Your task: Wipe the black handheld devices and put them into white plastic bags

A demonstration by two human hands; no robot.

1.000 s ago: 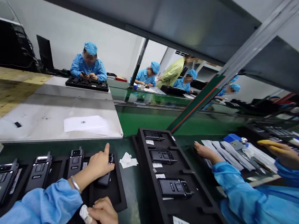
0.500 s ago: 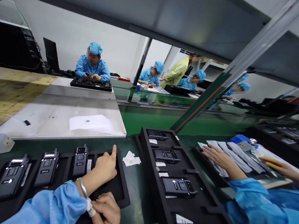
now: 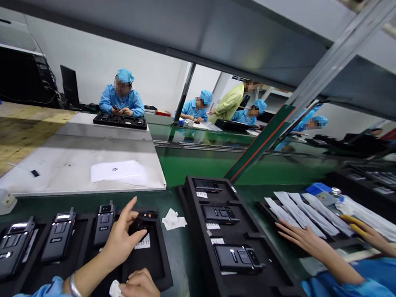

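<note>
left hand (image 3: pixel 122 234): pinching radio (image 3: pixel 141 221), lifted off tray (image 3: pixel 160 275) slot
right hand (image 3: pixel 141 295): fist clamped on wipe (image 3: pixel 115 294)
tip: hold radio tilted, wipe evenly

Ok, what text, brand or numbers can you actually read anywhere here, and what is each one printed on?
None can be read for sure.
Black handheld radios in the long black foam tray: small white brand word on each front, blurred.
White paper slip under the black radio lifted by the left hand: print too small.
White sheet of paper on the grey steel table: small dark logo, unreadable.
White labels in the second black tray: unreadable.
</note>
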